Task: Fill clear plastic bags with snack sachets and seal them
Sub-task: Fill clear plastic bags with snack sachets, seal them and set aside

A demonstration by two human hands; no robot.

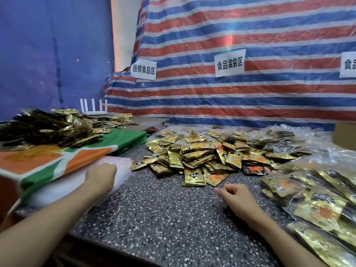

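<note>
A loose heap of gold snack sachets [202, 155] lies on the speckled counter [163, 218] in the middle. At the left a stack of clear plastic bags [123, 170] rests against a green and orange box. My left hand [101, 175] lies on that stack with its fingers curled onto the top bag. My right hand [234, 194] hovers just above the counter in front of the heap, fingers loosely curled, holding nothing. Filled clear bags of sachets [317, 199] lie at the right.
A green and orange box [57, 158] at the left carries another pile of gold sachets [46, 128]. More filled bags [279, 137] lie at the back right, beside a cardboard box [344, 135]. A striped tarp with paper signs [229, 62] closes the back.
</note>
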